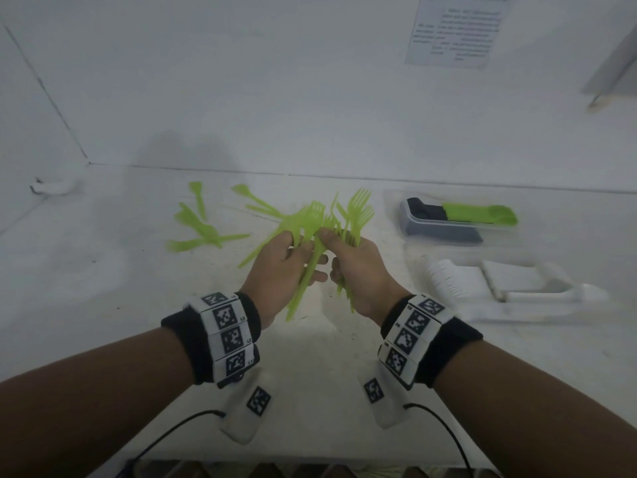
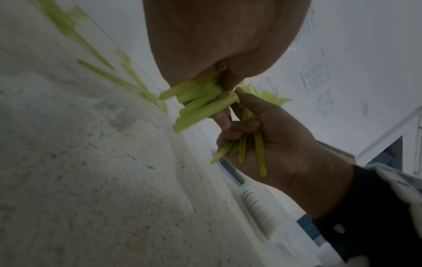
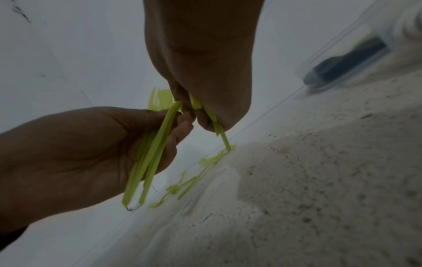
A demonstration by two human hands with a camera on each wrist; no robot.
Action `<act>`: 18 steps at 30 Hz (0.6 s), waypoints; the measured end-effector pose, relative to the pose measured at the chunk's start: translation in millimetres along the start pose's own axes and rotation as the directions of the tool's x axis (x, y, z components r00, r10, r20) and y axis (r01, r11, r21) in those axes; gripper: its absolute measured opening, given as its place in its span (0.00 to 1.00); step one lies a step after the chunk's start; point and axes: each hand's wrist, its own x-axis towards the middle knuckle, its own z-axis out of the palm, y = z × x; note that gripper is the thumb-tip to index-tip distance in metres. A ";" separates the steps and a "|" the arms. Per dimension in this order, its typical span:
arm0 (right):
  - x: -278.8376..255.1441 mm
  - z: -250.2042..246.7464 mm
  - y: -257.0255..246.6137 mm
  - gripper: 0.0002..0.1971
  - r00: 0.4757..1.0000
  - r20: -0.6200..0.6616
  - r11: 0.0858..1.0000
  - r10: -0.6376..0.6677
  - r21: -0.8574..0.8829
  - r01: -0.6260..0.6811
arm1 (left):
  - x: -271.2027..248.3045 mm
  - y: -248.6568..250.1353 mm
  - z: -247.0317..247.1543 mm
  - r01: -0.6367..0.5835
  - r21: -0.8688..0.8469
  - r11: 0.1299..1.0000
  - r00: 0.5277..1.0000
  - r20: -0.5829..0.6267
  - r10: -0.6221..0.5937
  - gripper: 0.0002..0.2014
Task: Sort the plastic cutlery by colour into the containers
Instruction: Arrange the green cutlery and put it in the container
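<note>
Both hands are raised over the middle of the white table (image 1: 103, 305), each gripping a bunch of lime-green plastic forks. My left hand (image 1: 293, 267) holds several green forks (image 1: 306, 232) by their handles, which stick out below the palm. My right hand (image 1: 348, 257) grips another bunch of forks (image 1: 356, 208), tines pointing up and away. The two bunches touch between the thumbs. In the left wrist view the right hand (image 2: 269, 137) curls round green handles (image 2: 260, 155). In the right wrist view the left hand (image 3: 114, 144) holds long green handles (image 3: 148, 162).
More green cutlery (image 1: 203, 225) lies scattered on the table at the back left. A clear container (image 1: 444, 225) at the right holds black and green cutlery. Nearer, another clear container (image 1: 510, 288) holds white cutlery. A printed sheet (image 1: 455, 29) hangs on the wall.
</note>
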 end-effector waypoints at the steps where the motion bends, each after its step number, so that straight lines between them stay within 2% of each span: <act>1: 0.0 -2.6 0.2 0.08 1.000 -0.010 1.000 0.001 0.000 -0.001 | -1.3 -1.1 3.6 0.002 0.006 1.000 1.000 0.001 -0.002 0.14; 3: 2.5 -7.5 1.6 0.07 0.999 -0.053 1.000 0.002 0.029 -0.001 | -2.6 -3.2 10.0 0.001 -0.007 1.000 1.000 -0.030 -0.001 0.14; 7: 8.3 -19.6 3.2 0.07 0.992 -0.127 0.997 -0.010 0.074 0.019 | 3.2 -6.7 11.3 0.058 0.020 0.998 0.983 -0.175 -0.054 0.10; 9: 8.9 -24.6 2.5 0.08 0.996 -0.087 0.995 -0.016 0.099 0.024 | 6.4 -8.9 7.8 0.074 0.052 0.996 0.982 -0.180 -0.063 0.10; 13: 6.4 -24.0 1.4 0.06 0.999 0.038 0.990 0.034 0.136 -0.039 | 5.9 -13.0 7.6 0.026 0.120 0.992 0.995 -0.099 -0.014 0.11; 18: 5.7 -14.5 -1.0 0.07 0.998 0.036 0.987 0.054 0.152 -0.059 | 9.9 -14.0 8.9 -0.046 0.283 0.958 0.965 -0.237 0.116 0.15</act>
